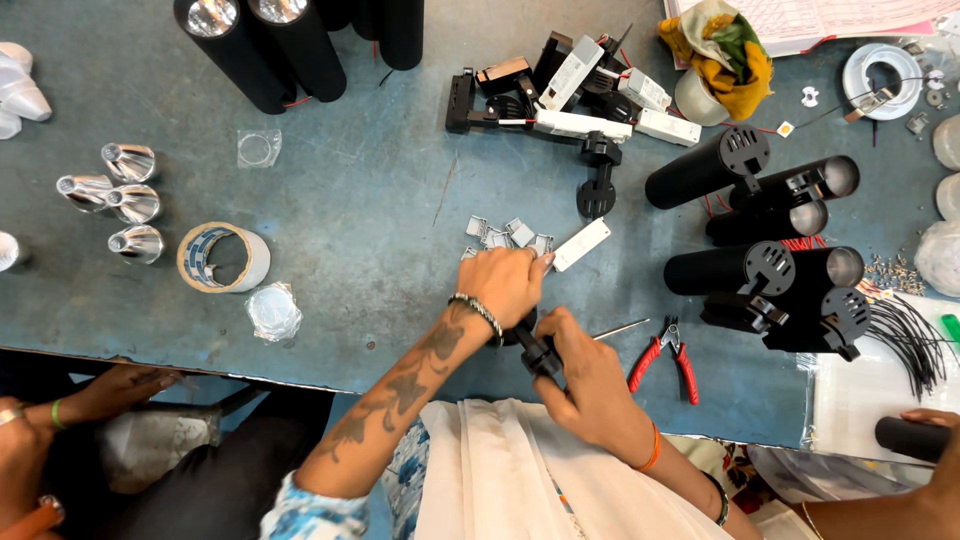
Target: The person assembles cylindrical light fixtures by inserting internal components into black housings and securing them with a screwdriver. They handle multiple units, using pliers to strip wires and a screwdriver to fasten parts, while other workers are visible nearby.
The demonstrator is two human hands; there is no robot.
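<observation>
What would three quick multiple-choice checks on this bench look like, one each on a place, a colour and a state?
1. Where do the pliers lie?
A. Beside the tape roll
B. On the table just outward of the right hand
C. Among the silver reflectors

2. What colour are the pliers' handles?
A. Red
B. Yellow
C. Blue

3. What is the right hand doing?
A. Lying flat and open
B. Holding the pliers
C. Gripping a black part

Answers: 1 B, they lie on the blue table beside that hand; 2 A, both handles are red; 3 C, its fingers close round the black part, while the left hand works at its upper end.
</observation>
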